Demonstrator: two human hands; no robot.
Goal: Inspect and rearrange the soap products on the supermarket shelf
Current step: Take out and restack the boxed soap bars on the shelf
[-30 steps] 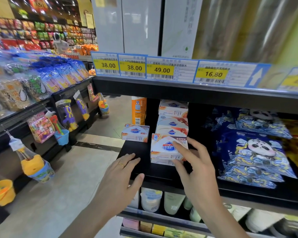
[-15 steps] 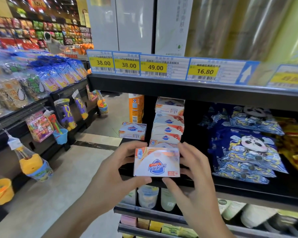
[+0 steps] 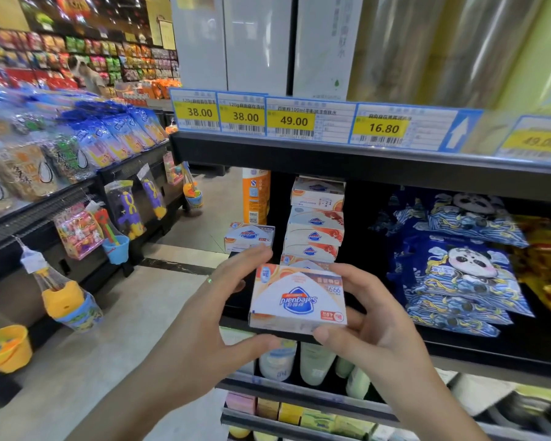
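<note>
Both hands hold a white and orange cardboard soap box (image 3: 298,302) out in front of the black shelf (image 3: 458,342). The left hand (image 3: 217,313) clasps its left end, fingers above and thumb below, while the right hand (image 3: 372,323) grips the right end the same way. The box sits upside down: its blue shield logo reads "Safeguard" inverted, with smaller inverted print too fine to read. Just beyond the right hand's fingers rises a stack of matching soap boxes (image 3: 315,230); a single matching box (image 3: 248,237) lies beyond the left hand. Above the hands, yellow price tags (image 3: 293,120) read 38.00, 38.00, 49.00 and 16.80; a fifth is blurred. Right of the right hand lie blue panda-printed packs (image 3: 458,268), their lettering illegible.
</note>
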